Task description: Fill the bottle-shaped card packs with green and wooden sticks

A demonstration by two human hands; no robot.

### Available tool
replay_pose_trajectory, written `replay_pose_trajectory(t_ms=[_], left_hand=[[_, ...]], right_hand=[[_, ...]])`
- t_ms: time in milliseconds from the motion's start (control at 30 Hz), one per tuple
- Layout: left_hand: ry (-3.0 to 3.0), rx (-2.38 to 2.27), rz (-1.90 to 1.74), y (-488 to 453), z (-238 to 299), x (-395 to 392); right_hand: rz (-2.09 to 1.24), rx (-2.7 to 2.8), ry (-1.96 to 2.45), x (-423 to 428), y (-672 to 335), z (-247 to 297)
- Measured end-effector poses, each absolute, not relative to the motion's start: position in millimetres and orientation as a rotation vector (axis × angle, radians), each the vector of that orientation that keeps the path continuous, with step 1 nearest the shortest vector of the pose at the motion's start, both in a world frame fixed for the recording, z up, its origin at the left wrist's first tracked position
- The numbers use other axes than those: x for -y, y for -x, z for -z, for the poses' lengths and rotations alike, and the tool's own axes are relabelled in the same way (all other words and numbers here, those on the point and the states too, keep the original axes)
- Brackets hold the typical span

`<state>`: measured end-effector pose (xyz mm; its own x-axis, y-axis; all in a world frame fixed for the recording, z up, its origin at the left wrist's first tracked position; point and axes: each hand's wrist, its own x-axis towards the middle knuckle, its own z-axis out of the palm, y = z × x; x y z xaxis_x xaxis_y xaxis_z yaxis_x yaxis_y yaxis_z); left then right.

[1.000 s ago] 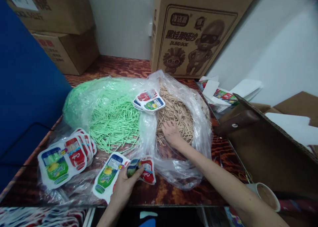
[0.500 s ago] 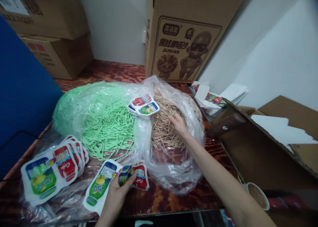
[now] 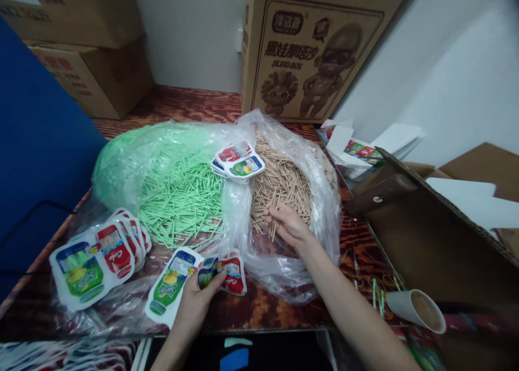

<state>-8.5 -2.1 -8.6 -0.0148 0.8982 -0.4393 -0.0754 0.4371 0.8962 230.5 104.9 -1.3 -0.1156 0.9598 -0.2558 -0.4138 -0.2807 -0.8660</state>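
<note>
My left hand (image 3: 201, 292) is closed on a bottle-shaped packet (image 3: 234, 273) with a red Cola side and a green Sprite side, bent under my thumb. Between the fingers of my right hand (image 3: 287, 224) are a few thin brown sticks (image 3: 274, 214), held just over the heap of brown sticks (image 3: 279, 165) in a clear plastic bag (image 3: 324, 236). Left of it, a second clear bag holds green sticks (image 3: 182, 198). A small stack of packets (image 3: 239, 163) rests where the bags meet. More packets (image 3: 83, 273) lie fanned out at the left.
A large printed carton (image 3: 312, 57) stands behind the bags, with stacked cartons (image 3: 93, 73) at back left. To the right are an open cardboard box (image 3: 405, 225) and a paper cup (image 3: 417, 309) lying on its side near rubber bands. Flat packets (image 3: 68, 355) are piled below the table's front edge.
My right hand has drawn back a little from the brown heap, and separate sticks now show in its fingers. The left hand keeps its packet. The view has tilted down.
</note>
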Motion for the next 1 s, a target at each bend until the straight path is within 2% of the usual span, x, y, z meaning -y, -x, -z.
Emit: replay_pose_trajectory(t_ms=[133,200,1000], left_hand=[[-0.808,-1.366,-0.921,8,11,2],[-0.803,-1.368,-0.932,7,11,2],[-0.822,-1.412,-0.962,9,10,3]], right_hand=[[-1.199,0.948,1.112,-70,-207,22],[-1.126,1.011,1.194,-55,-199,34],[-0.986,1.338,1.285,-26,-192,49]])
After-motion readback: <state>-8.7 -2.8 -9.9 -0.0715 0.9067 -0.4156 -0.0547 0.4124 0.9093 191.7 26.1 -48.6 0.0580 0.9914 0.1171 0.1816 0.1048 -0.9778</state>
